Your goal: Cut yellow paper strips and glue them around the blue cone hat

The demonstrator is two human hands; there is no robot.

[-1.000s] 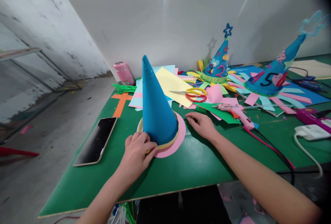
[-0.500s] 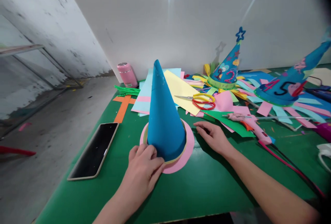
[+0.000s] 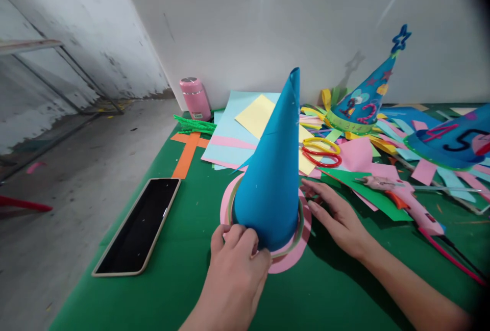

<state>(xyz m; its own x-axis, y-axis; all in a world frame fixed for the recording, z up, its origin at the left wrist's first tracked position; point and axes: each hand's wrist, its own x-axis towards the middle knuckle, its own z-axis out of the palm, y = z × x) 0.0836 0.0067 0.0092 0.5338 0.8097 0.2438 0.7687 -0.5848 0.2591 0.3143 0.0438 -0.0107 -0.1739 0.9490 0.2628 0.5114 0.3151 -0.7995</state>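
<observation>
One blue paper cone [image 3: 271,193] is standing tip-up, the nearer left hand [image 3: 239,267] curling its fingers at the cone's front-left base, hold unclear, the right hand [image 3: 342,221] hovering half-open, empty, just rightward.

The blue cone [image 3: 270,183] hides the blades of the scissors [image 3: 320,152]; the left fingers [image 3: 242,239] cover part of the ring [image 3: 300,229] around it. The right-hand hat's [image 3: 446,145] tip is cut off. The bottle's [image 3: 196,99] label is unreadably small.
</observation>
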